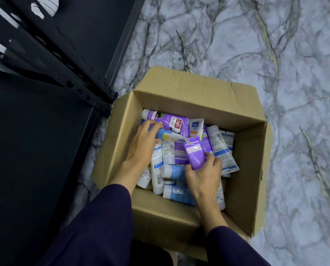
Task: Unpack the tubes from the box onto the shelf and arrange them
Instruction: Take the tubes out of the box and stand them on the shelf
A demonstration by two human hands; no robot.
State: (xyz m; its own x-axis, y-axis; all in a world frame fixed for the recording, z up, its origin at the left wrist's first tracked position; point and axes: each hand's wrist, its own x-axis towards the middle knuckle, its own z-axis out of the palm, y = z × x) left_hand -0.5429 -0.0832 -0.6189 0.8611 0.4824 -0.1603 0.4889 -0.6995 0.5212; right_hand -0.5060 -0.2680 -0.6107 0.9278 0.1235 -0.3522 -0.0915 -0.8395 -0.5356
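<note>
An open cardboard box point(244, 150) stands on the floor, holding several purple, white and blue tubes in a loose pile. Both my hands are inside it. My left hand point(141, 144) grips a light blue and white tube point(168, 135) lying near the box's left wall. My right hand point(204, 173) holds a purple tube point(195, 153), its crimped end pointing away from me. A large purple tube point(171, 121) lies at the far side of the pile. The black metal shelf point(35, 131) stands left of the box.
The shelf's perforated black upright and beam point(79, 81) meet just beside the box's far left corner. Marbled grey floor point(275, 54) spreads behind and right of the box. The box flaps point(194, 85) are folded outward. My dark sleeves fill the bottom of the view.
</note>
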